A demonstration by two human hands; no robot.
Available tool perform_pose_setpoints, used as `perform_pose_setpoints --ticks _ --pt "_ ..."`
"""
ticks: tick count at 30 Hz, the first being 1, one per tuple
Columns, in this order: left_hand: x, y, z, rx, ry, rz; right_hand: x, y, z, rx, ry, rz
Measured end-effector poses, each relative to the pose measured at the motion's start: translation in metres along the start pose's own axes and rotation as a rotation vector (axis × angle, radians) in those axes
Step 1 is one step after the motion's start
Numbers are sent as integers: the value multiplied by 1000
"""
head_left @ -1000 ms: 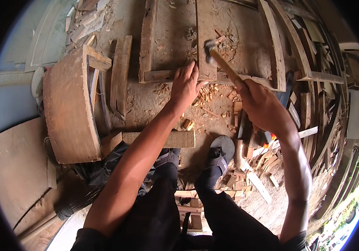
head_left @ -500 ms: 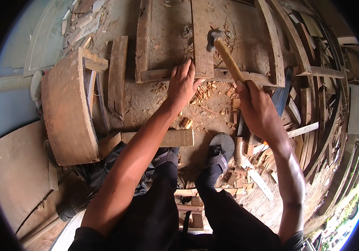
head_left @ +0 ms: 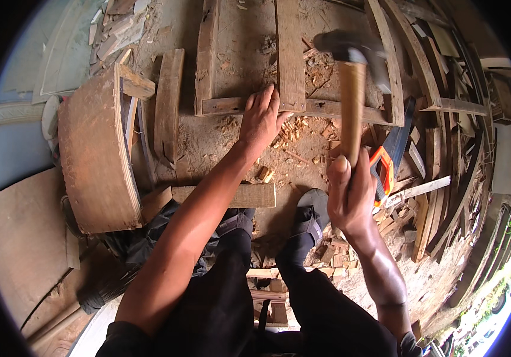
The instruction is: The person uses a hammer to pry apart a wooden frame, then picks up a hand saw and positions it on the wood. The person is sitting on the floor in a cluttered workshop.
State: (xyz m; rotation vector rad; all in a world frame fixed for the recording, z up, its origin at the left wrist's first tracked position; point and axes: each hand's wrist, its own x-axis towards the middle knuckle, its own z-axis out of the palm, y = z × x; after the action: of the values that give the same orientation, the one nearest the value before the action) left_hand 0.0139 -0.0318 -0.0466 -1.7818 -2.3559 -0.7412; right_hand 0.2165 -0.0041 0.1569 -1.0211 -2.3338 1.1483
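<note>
My left hand (head_left: pixel 259 124) grips the near rail of a wooden frame (head_left: pixel 291 56), its fingers over the rail beside the middle slat and its thumb on the near side. Closed around the lower handle of a hammer (head_left: pixel 351 110), my right hand (head_left: pixel 353 193) holds it raised above the frame's right part. Motion blurs the hammer's dark head. Small nail-like marks show where the middle slat meets the rail.
An orange-handled handsaw (head_left: pixel 391 157) lies to the right, beside piled timber strips (head_left: pixel 437 149). A curved plywood piece (head_left: pixel 96 154) stands at left. Wood chips (head_left: pixel 291 131) litter the floor, and a short plank (head_left: pixel 249 196) lies before my sandalled feet.
My right hand has drawn back toward me, lifting the hammer away from the middle slat and turning it more upright. The handsaw's orange handle has come into view. My left hand stays on the rail.
</note>
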Motion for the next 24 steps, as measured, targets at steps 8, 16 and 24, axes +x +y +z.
perform_pose_setpoints --ticks 8,16,24 --pt "-1 0 0 -16 24 11 -34 68 30 -130 -93 235" --pt "1 3 -5 -24 -74 1 -15 68 39 -83 -90 138" --pt "1 3 0 16 -137 8 -17 73 31 -41 94 -101"
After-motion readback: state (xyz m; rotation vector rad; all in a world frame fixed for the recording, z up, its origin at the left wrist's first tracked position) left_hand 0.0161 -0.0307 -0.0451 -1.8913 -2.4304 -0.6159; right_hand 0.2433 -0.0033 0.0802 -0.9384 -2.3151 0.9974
